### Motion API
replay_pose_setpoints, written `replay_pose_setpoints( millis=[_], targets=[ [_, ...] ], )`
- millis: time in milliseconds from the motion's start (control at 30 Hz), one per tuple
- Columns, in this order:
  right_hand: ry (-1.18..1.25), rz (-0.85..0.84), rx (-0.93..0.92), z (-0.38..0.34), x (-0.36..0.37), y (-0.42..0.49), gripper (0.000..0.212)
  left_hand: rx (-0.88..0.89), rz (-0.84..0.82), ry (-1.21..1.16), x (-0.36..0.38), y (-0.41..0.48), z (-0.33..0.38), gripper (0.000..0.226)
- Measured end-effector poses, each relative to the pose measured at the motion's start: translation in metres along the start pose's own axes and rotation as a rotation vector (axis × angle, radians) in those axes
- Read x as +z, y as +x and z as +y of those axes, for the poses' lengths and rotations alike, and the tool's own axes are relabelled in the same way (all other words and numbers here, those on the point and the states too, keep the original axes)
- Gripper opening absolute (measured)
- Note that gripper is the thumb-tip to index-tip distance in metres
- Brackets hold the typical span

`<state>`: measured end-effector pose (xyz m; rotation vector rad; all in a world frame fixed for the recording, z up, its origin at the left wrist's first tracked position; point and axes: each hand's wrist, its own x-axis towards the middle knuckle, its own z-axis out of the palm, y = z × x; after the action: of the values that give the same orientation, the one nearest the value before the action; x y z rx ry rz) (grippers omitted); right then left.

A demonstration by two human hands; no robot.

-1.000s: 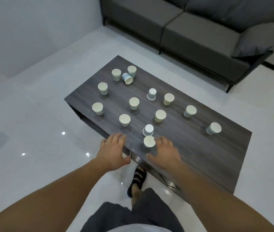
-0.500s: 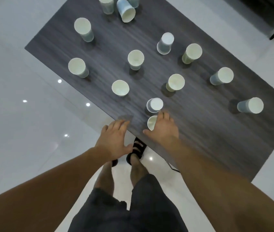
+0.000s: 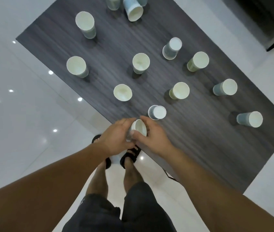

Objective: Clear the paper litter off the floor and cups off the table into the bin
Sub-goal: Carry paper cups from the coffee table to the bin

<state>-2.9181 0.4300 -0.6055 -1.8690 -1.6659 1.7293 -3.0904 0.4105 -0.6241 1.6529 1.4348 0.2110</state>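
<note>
Several paper cups stand on the dark wood table (image 3: 216, 148). At its near edge both hands hold one white paper cup (image 3: 138, 128), tipped toward me. My left hand (image 3: 116, 139) wraps its left side and my right hand (image 3: 151, 136) grips its right side, thumb on the wall. An upside-down cup (image 3: 157, 112) stands just beyond my right fingers. Further cups stand upright, such as a cup (image 3: 122, 92) to the left and a cup (image 3: 179, 90) to the right. No bin or paper litter is in view.
White glossy tile floor (image 3: 24, 123) lies left of and below the table. My legs and black sandals (image 3: 131, 153) stand at the table's near edge. A dark sofa's base (image 3: 270, 22) sits at the top right. One cup (image 3: 133, 9) lies tipped at the far end.
My view dropped closer over the table. My right hand closed round the nearest cup and my left hand came in from the left onto it; the cup is now tilted.
</note>
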Motion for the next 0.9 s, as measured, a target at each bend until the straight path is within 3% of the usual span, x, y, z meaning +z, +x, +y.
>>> replay_pose_setpoints(
  millis=[67,167,200,333,500,600,767,900],
  targets=[
    [-0.024,0.051,-0.041,-0.002,-0.009,0.006,0.08,-0.023,0.04,-0.009,-0.006,0.001,-0.007,0.068],
    [-0.454,0.405,-0.093,0.012,-0.028,0.035,0.067,-0.131,0.069,-0.027,-0.01,-0.005,-0.024,0.075],
    [-0.587,0.437,-0.064,0.018,-0.034,0.046,0.067,-0.175,0.061,-0.036,-0.01,-0.009,-0.031,0.081],
    [-0.805,0.211,0.107,0.037,-0.042,0.084,0.075,-0.285,0.021,-0.054,-0.005,-0.029,-0.046,0.102],
    [-0.805,0.082,0.214,0.03,-0.031,0.104,0.065,-0.263,0.061,-0.045,-0.007,-0.04,-0.042,0.085],
    [-0.643,0.118,0.237,0.015,-0.032,0.088,0.06,-0.242,0.07,-0.034,-0.021,-0.036,-0.025,0.079],
    [-0.383,0.243,0.174,-0.022,-0.06,0.031,0.069,-0.144,0.103,0.043,-0.055,-0.028,0.027,0.081],
    [-0.283,0.23,0.129,-0.043,-0.091,-0.019,0.067,-0.03,0.082,0.075,-0.084,-0.023,0.081,0.074]
  ],
)
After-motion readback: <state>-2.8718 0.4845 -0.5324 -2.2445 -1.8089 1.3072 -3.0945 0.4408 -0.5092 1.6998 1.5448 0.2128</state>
